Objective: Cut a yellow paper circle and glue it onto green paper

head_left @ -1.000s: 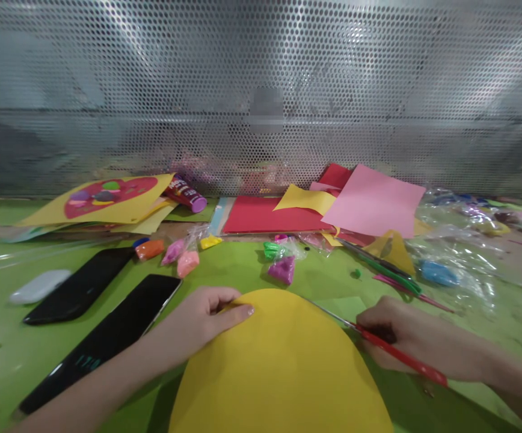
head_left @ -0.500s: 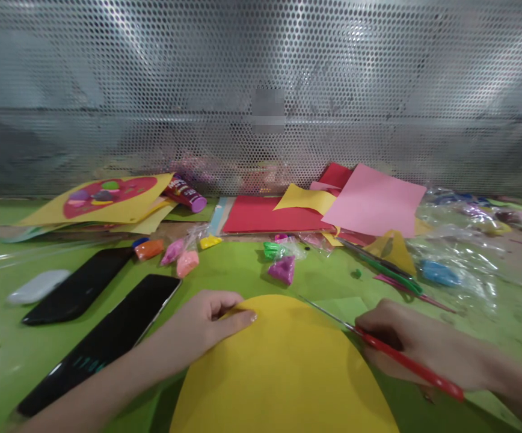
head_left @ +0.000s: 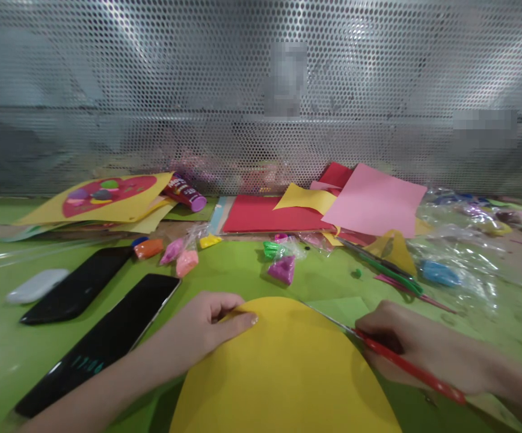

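A large sheet of yellow paper [head_left: 283, 373] with a rounded top edge fills the near middle of the view. My left hand [head_left: 218, 322] pinches its upper left edge, thumb on top and the other fingers curled at the rim. In my right hand [head_left: 405, 343] is a pair of scissors with red handles [head_left: 417, 368]. Their thin blade [head_left: 328, 319] lies along the paper's upper right edge, pointing up and left. The finger loops are mostly hidden by my hand. A pale green paper piece [head_left: 344, 308] lies just beyond the blade.
Two black phones [head_left: 107, 331] and a white case [head_left: 38, 286] lie at left. Small clay packets [head_left: 282, 270], green-handled scissors [head_left: 391, 273], and red [head_left: 261, 215] and pink paper [head_left: 376, 201] lie ahead. A heart card [head_left: 112, 198] leans near the perforated metal panel [head_left: 198, 78].
Almost nothing differs. The yellow paper's top edge sits very slightly lower, while both hands and the scissors keep nearly the same places.
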A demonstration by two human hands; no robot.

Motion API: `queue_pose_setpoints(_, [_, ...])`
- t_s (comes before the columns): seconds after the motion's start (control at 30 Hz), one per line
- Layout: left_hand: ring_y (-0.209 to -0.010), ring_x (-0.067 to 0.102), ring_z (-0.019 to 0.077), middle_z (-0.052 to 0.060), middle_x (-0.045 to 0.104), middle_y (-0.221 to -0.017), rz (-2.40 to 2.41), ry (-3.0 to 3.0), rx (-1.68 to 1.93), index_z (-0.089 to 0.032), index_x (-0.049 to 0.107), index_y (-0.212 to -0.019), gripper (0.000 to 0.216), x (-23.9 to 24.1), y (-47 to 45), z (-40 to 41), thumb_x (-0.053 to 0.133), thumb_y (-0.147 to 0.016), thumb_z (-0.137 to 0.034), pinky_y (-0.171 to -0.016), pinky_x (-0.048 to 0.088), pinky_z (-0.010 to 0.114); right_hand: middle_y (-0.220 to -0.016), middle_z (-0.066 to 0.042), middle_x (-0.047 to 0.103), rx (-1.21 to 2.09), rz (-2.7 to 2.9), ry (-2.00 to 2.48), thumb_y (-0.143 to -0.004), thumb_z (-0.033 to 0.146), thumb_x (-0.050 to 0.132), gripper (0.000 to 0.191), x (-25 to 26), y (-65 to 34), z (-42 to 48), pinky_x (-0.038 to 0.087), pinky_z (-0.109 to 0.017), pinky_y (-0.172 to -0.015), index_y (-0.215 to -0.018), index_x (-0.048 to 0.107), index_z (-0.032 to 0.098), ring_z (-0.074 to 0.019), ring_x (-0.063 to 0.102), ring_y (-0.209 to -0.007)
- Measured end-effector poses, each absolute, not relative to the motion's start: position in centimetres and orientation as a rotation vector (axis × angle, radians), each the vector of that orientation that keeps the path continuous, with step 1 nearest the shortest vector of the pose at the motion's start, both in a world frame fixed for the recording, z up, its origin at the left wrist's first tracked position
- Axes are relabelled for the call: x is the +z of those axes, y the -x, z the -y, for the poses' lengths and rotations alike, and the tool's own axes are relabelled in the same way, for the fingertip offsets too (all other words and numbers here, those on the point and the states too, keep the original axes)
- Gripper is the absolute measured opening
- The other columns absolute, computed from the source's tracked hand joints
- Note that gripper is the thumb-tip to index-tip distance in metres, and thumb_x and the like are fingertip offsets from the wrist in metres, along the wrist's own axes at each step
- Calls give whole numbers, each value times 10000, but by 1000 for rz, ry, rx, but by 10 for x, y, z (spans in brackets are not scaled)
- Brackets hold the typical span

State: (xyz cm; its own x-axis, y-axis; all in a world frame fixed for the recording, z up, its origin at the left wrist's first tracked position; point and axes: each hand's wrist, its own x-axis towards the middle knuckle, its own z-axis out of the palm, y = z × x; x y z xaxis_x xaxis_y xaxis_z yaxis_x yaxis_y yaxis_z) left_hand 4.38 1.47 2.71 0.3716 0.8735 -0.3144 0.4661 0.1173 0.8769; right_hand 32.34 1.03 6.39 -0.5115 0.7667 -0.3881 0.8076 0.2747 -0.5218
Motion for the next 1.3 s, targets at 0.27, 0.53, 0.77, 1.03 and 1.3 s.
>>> queue_pose_setpoints(0.27, [-502, 332, 87, -67, 337, -554, -1271, -1548, 457, -180, 443, -601, 343, 29, -45, -15, 489, -737, -492, -469, 247, 202, -535, 47, 313, -1049, -2471, -1489, -675, 109, 407, 167, 64, -324, -10, 190, -208, -432, -545, 327, 177, -83, 265, -502])
queue_pose_setpoints(0.53, [-506, 356, 90, -63, 368, -560, -1259, -1540, 473, -182, 464, -611, 348, 27, -44, -15, 493, -730, -507, -470, 267, 198, -530, 43, 320, -1034, -2452, -1517, -660, 101, 405, 169, 63, -323, -11, 195, -211, -437, -535, 321, 177, -86, 270, -501])
queue_pose_setpoints(0.77, [-513, 332, 88, -63, 343, -560, -1249, -1535, 463, -174, 464, -624, 338, 27, -44, -15, 489, -746, -489, -472, 240, 202, -557, 32, 351, -1003, -2433, -1511, -670, 117, 413, 152, 64, -325, -12, 207, -206, -444, -550, 341, 178, -94, 304, -521])
queue_pose_setpoints(1.03, [-517, 333, 88, -62, 353, -566, -1233, -1533, 472, -173, 450, -622, 345, 26, -43, -15, 486, -750, -492, -471, 242, 199, -577, 16, 391, -988, -2467, -1548, -699, 162, 434, 173, 64, -326, -10, 227, -205, -448, -543, 361, 174, -106, 341, -541])
queue_pose_setpoints(1.3, [-500, 339, 87, -67, 352, -555, -1259, -1544, 468, -176, 461, -611, 326, 27, -45, -15, 487, -741, -474, -468, 245, 198, -568, 20, 398, -978, -2489, -1520, -682, 158, 444, 151, 61, -326, -10, 233, -203, -455, -543, 388, 172, -103, 344, -538])
